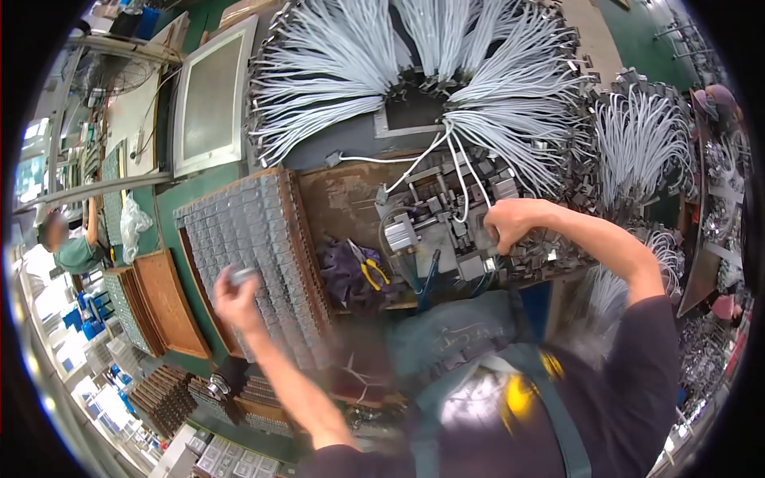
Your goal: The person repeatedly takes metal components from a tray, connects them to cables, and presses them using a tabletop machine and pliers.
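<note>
My left hand [237, 303] is closed around a small grey block [242, 275], slightly blurred, above a wooden tray [299, 239] filled with rows of similar grey pieces. On the right, my right hand [516, 221] has its fingers pinched at the end of a white cable [478, 177], beside a metal fixture [446, 211] on the bench. The fingertips partly hide what they grip. Other white cables come down from the bundle to the fixture, and one runs left to a small metal connector [334, 159].
Large fanned bundles of white cables [335, 72] cover the back of the bench. Yellow-handled pliers [371, 271] lie on a purple cloth [341, 275]. Many small metal parts [550, 247] are piled right of the fixture. A person [76, 248] works at far left.
</note>
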